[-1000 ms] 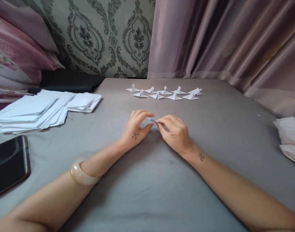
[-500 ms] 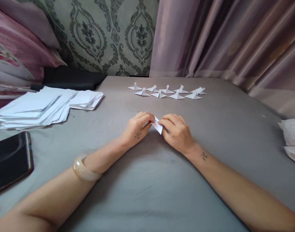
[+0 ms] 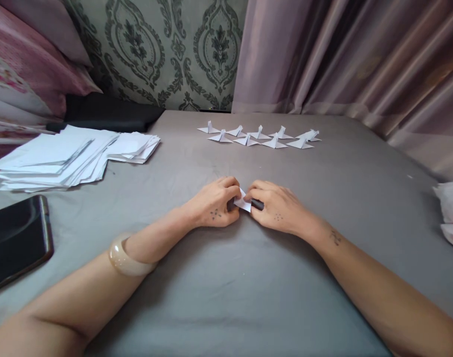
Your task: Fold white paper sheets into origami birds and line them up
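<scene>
A small folded piece of white paper point(image 3: 243, 202) is pinched between my two hands above the grey cloth surface point(image 3: 211, 277). My left hand point(image 3: 221, 202) grips its left side with thumb and bent fingers. On the other side, my right hand point(image 3: 273, 204) has its thumb and fingertips closed on the paper's right edge. The fingers cover part of the paper, so its full shape is hidden. Beyond the hands, several folded white paper birds point(image 3: 274, 142) stand in two staggered rows.
Stacks of white paper sheets point(image 3: 51, 153) lie at the left, with a dark phone point(image 3: 18, 243) nearer me. Behind them is a folded black item point(image 3: 111, 113). A whitish plastic packet point(image 3: 451, 208) sits at the right edge. Curtains point(image 3: 304, 54) and a patterned wall point(image 3: 182, 54) border the back.
Both hands have lowered slightly and turned, with thumbs now under the paper's near edge. The paper shows at a flatter angle. The camera view has shifted slightly.
</scene>
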Demonstrator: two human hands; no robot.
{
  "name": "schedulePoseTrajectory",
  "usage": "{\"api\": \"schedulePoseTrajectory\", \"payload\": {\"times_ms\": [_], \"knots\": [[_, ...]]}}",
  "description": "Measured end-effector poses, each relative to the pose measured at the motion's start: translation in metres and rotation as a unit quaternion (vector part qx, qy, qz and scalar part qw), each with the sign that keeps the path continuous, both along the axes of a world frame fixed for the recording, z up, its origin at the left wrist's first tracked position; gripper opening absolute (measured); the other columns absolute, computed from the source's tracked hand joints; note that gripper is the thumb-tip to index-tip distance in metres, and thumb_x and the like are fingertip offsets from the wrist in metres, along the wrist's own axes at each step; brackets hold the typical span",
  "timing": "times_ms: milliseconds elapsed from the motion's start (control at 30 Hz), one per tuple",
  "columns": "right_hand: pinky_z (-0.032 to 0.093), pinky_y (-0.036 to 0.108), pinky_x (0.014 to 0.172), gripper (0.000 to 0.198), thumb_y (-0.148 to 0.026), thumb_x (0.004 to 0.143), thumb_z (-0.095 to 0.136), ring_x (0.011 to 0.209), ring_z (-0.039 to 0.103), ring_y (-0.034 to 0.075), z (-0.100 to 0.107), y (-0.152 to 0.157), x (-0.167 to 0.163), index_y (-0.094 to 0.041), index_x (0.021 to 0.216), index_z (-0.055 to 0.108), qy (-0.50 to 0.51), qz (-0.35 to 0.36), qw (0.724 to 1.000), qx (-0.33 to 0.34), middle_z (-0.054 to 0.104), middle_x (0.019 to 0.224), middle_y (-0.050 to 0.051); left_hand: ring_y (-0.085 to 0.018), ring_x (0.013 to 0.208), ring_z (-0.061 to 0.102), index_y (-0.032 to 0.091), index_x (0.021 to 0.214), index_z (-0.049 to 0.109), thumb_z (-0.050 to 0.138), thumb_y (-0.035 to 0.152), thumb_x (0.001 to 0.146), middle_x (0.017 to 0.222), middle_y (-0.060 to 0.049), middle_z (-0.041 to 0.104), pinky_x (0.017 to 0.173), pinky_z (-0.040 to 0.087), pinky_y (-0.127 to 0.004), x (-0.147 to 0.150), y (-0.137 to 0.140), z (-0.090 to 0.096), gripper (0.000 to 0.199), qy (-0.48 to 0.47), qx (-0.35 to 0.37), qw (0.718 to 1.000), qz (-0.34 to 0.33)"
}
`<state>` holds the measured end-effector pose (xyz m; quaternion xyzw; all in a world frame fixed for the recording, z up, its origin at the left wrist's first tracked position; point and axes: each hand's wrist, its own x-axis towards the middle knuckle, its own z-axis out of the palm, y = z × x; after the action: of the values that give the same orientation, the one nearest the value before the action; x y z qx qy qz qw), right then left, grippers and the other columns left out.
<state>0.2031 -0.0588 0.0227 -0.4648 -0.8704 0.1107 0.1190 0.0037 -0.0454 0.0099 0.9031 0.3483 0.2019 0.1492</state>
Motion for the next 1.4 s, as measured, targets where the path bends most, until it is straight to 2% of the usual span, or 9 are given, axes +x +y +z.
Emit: {"api": "schedulePoseTrajectory", "payload": {"times_ms": [133,233,367,500,667,933,1200,1400], "knots": [[0.040,0.028,0.072,0.017,-0.020,0.082,0.054,0.084,0.059,0.016,0.001,0.007,0.006,-0.023,0.090,0.068,0.055,0.009,0.997,-0.058,0.065,0.100,0.002,-0.018,0.080,0.056,0.014,0.088,0.062,0.056,0.019,0.072,0.100,-0.010,0.059,0.068,0.045,-0.029,0.001,-0.002,0.002,0.019,0.006,-0.013,1.000,0.011],[0.042,0.028,0.071,0.016,-0.028,0.086,0.054,0.078,0.058,0.014,-0.002,0.014,0.010,-0.022,0.087,0.069,0.110,0.012,0.988,-0.110,0.064,0.101,0.003,-0.017,0.081,0.057,0.014,0.080,0.062,0.053,0.019,0.077,0.099,-0.010,0.060,0.073,0.046,-0.030,0.003,-0.003,0.002,0.011,-0.007,-0.034,0.999,0.028],[0.042,0.028,0.073,0.023,-0.032,0.088,0.051,0.076,0.057,0.012,-0.007,0.020,0.010,-0.020,0.078,0.068,0.152,-0.006,0.977,-0.149,0.062,0.104,0.003,-0.017,0.082,0.058,0.015,0.070,0.062,0.051,0.023,0.083,0.098,-0.010,0.061,0.077,0.047,-0.030,0.006,-0.001,0.001,0.018,-0.048,-0.089,0.991,0.082],[0.042,0.029,0.072,0.020,-0.032,0.085,0.055,0.072,0.056,0.012,-0.010,0.021,0.006,-0.019,0.073,0.065,0.153,-0.045,0.978,-0.138,0.062,0.104,0.004,-0.018,0.086,0.058,0.014,0.068,0.064,0.054,0.026,0.082,0.101,-0.010,0.060,0.082,0.047,-0.033,0.006,0.001,-0.001,0.021,-0.066,-0.141,0.980,0.123],[0.042,0.029,0.071,0.017,-0.032,0.082,0.058,0.071,0.056,0.011,-0.013,0.021,0.004,-0.019,0.073,0.064,0.157,-0.055,0.979,-0.119,0.062,0.103,0.003,-0.021,0.093,0.057,0.015,0.067,0.066,0.058,0.030,0.081,0.105,-0.011,0.059,0.086,0.047,-0.038,0.004,0.004,-0.004,0.022,-0.078,-0.160,0.973,0.145],[0.043,0.029,0.067,0.018,-0.031,0.075,0.062,0.071,0.056,0.013,-0.015,0.022,0.002,-0.018,0.062,0.063,0.177,-0.089,0.972,-0.125,0.063,0.103,0.005,-0.020,0.091,0.058,0.015,0.066,0.068,0.061,0.030,0.080,0.102,-0.010,0.059,0.085,0.047,-0.038,0.001,0.006,-0.004,0.022,-0.086,-0.165,0.974,0.126],[0.043,0.028,0.065,0.020,-0.033,0.074,0.062,0.067,0.054,0.010,-0.017,0.024,0.002,-0.019,0.060,0.065,0.176,-0.094,0.969,-0.148,0.061,0.105,0.003,-0.021,0.093,0.056,0.015,0.065,0.066,0.065,0.030,0.078,0.103,-0.010,0.058,0.087,0.047,-0.038,0.001,0.009,-0.010,0.020,-0.085,-0.169,0.972,0.139],[0.045,0.028,0.067,0.017,-0.035,0.073,0.067,0.071,0.056,0.013,-0.018,0.026,0.002,-0.020,0.078,0.066,0.170,-0.119,0.969,-0.138,0.059,0.089,0.003,-0.024,0.101,0.052,0.014,0.082,0.064,0.069,0.033,0.075,0.107,-0.011,0.054,0.089,0.046,-0.043,0.004,0.001,-0.014,0.021,-0.089,-0.138,0.966,0.201]]}}
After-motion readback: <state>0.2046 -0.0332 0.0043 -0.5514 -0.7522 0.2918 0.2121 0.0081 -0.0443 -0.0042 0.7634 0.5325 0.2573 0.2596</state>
